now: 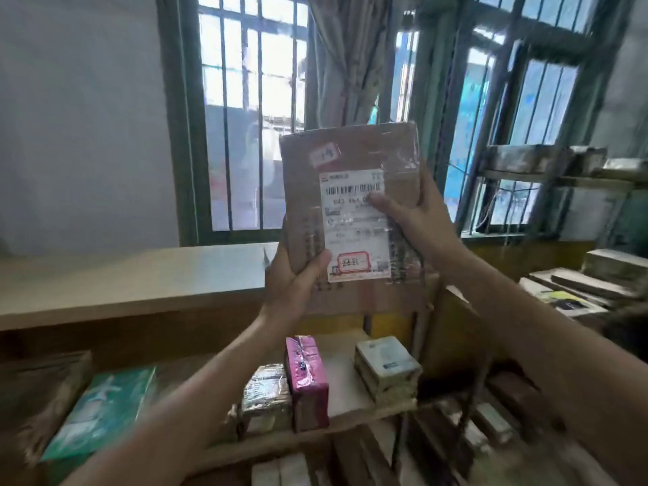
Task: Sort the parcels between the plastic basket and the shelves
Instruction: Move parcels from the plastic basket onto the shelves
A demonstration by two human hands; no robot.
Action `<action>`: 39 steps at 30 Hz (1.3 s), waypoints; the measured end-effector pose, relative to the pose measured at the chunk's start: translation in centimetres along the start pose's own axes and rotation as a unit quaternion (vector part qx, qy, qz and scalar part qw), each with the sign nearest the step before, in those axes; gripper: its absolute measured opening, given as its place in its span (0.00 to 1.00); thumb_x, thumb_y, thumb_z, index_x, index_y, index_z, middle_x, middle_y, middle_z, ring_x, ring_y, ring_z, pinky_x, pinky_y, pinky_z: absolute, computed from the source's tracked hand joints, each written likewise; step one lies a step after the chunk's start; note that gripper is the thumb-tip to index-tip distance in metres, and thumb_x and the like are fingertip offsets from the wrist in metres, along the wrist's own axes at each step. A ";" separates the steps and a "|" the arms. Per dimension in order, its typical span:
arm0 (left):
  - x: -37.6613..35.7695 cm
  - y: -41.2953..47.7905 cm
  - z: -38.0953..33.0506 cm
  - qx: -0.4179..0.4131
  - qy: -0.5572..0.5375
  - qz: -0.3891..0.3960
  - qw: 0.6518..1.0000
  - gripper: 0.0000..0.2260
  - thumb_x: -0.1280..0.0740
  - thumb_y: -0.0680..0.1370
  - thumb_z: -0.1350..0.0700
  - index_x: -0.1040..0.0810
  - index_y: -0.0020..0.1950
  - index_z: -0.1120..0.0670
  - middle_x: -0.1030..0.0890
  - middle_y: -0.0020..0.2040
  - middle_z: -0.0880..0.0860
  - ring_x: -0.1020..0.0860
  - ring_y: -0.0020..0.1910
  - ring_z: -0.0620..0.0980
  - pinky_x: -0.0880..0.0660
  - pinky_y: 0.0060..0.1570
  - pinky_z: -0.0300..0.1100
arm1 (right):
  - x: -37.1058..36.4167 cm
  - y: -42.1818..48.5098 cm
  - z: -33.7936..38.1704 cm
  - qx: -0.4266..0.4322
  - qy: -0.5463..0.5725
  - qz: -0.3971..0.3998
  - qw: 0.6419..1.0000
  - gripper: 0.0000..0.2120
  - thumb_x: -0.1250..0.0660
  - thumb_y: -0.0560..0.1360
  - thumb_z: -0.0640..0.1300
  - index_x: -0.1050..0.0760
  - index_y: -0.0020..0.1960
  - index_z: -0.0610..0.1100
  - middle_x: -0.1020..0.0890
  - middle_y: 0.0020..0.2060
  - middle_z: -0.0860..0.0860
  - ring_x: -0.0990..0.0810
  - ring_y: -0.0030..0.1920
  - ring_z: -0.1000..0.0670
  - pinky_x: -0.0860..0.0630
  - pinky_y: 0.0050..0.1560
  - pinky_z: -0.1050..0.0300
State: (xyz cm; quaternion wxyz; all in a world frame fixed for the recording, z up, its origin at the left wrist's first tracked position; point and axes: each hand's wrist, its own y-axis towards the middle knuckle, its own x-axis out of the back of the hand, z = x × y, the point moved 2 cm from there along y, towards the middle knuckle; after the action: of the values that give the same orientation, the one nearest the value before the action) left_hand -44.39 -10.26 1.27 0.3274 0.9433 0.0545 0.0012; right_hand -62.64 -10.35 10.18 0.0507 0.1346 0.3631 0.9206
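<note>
Sorting looks somewhere in the middle, though that's only a guess from how things lie: several parcels are already parked on the wooden shelf (350, 363) down at about 6 o'clock — a pink-wrapped parcel (306, 377) standing on end, a gold-foil parcel (266, 398) touching its left side, and a pale green-and-white box (385, 371) a bit apart on its right. A teal-printed packet (101, 412) is lying lower down at around 8 o'clock, and more flat packages are stacked on the metal rack (561, 177) out at 3 o'clock. The plastic basket can't be spotted anywhere, so how much is left in it can't be told. One brown cardboard parcel (354, 159) is not yet placed — it's held upright dead centre, in front of the barred window (252, 100), label side toward the camera, as if the white shipping label (354, 222) is being read before a spot is chosen. It's gripped from both sides: the left hand (294, 285) is wrapped round the lower left edge at roughly 7 o'clock of the parcel, thumb pressed flat on the front just beside the label's bottom corner, while the right hand (417, 219) is closed on the right edge at about 3 o'clock, thumb laid across the label just under the barcode. The fingers behind the box are hidden.
</note>
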 end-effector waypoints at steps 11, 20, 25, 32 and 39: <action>-16.8 -8.6 2.2 0.044 -0.008 0.126 0.991 0.26 0.29 0.72 0.52 0.33 0.69 0.51 0.20 0.50 0.39 0.21 0.47 0.34 0.24 0.47 0.31 | 17.0 -11.2 -5.7 -0.129 -0.120 -0.114 0.978 0.43 0.25 0.66 0.56 0.44 0.74 0.55 0.22 0.59 0.53 0.19 0.54 0.51 0.19 0.51 0.47; -27.7 -19.4 13.0 0.227 -0.011 0.233 0.945 0.26 0.29 0.70 0.45 0.31 0.65 0.50 0.23 0.59 0.48 0.25 0.58 0.47 0.28 0.56 0.40 | 25.7 -23.1 -18.3 -0.326 -0.162 -0.150 0.919 0.36 0.24 0.63 0.60 0.33 0.67 0.53 0.20 0.49 0.61 0.21 0.46 0.63 0.24 0.43 0.70; -33.3 -24.2 20.7 0.294 -0.011 0.296 0.909 0.32 0.30 0.72 0.47 0.39 0.73 0.46 0.22 0.53 0.41 0.23 0.50 0.36 0.27 0.51 0.33 | 29.0 -28.2 -27.2 -0.433 -0.173 -0.151 0.872 0.33 0.25 0.64 0.59 0.31 0.65 0.51 0.21 0.43 0.63 0.22 0.43 0.65 0.30 0.35 0.78; -38.7 -30.3 32.8 0.421 0.061 0.289 0.857 0.28 0.32 0.74 0.49 0.37 0.72 0.49 0.21 0.58 0.47 0.24 0.56 0.45 0.32 0.53 0.36 | 29.8 -37.9 -40.6 -0.579 -0.110 -0.094 0.803 0.34 0.27 0.69 0.49 0.37 0.71 0.49 0.23 0.56 0.57 0.23 0.55 0.56 0.30 0.45 0.74; -42.7 -40.7 44.3 0.522 0.042 0.268 0.809 0.30 0.31 0.74 0.55 0.41 0.72 0.46 0.22 0.61 0.51 0.21 0.54 0.48 0.24 0.54 0.47 | 30.5 -47.1 -55.7 -0.651 -0.063 -0.034 0.755 0.38 0.29 0.68 0.58 0.42 0.73 0.56 0.22 0.61 0.53 0.22 0.59 0.51 0.28 0.65 0.48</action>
State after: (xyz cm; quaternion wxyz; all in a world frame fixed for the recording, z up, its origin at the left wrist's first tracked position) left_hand -89.26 -10.34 -57.22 -0.2298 0.9483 -0.1947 0.0998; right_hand -107.90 -6.59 -54.47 0.1801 0.1139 -0.3238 0.9218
